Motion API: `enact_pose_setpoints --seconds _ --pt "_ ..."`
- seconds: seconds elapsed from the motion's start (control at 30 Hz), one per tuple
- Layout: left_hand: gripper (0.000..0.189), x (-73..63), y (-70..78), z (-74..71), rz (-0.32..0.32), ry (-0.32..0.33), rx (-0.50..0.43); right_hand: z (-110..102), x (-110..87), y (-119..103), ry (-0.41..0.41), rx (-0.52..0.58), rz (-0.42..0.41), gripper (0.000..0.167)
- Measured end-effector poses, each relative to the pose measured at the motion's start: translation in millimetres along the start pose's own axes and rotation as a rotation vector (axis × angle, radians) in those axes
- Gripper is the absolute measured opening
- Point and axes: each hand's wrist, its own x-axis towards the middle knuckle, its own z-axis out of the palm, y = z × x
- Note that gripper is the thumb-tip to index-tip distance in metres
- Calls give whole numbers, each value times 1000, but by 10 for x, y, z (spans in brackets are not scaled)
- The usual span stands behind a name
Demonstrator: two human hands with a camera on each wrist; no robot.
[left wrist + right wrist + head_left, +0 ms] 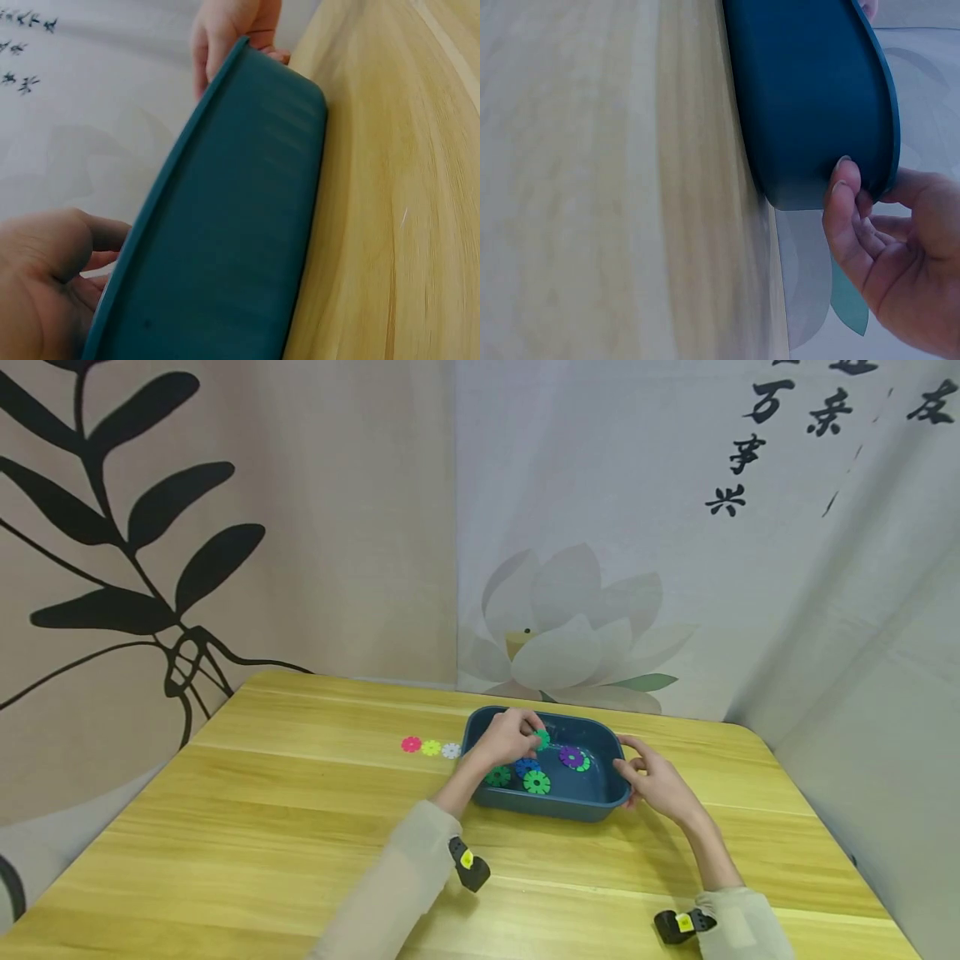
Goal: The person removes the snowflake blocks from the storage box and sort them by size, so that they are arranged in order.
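Note:
A dark blue plastic bin (540, 808) sits on the table with several flower-shaped plastic discs inside. My left hand (510, 737) reaches over the bin's left side, fingers curled, and pinches a green notched disc (542, 740). In the left wrist view the bin's wall (217, 187) hides the fingertips and that disc. At the bin's right end my right hand (660, 783) grips the rim; the right wrist view shows its fingers (841, 202) against the outer wall. Below the left hand lie a blue disc (527, 767) and green discs (536, 782). A purple disc (571, 757) overlaps another green one.
Left of the bin, a pink disc (411, 744), a yellow disc (431, 747) and a white disc (451, 751) lie in a row on the wooden table (300, 827). A printed curtain (360, 527) hangs behind the table's far edge.

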Motion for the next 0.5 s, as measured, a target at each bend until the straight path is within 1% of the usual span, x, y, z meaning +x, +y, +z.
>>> enact_pose_setpoints --seconds 0.1,0.27,0.37,0.5 --pt "12 -56 1 -94 33 13 -27 -4 0 0 1 -4 3 57" --pt "12 -142 -21 -244 87 74 -51 -7 12 19 2 -7 3 57" --pt "12 -199 -37 -326 102 116 -59 -8 19 35 5 -14 3 56" --pt "14 -282 -65 -430 105 164 -63 -2 18 48 8 -17 10 55"
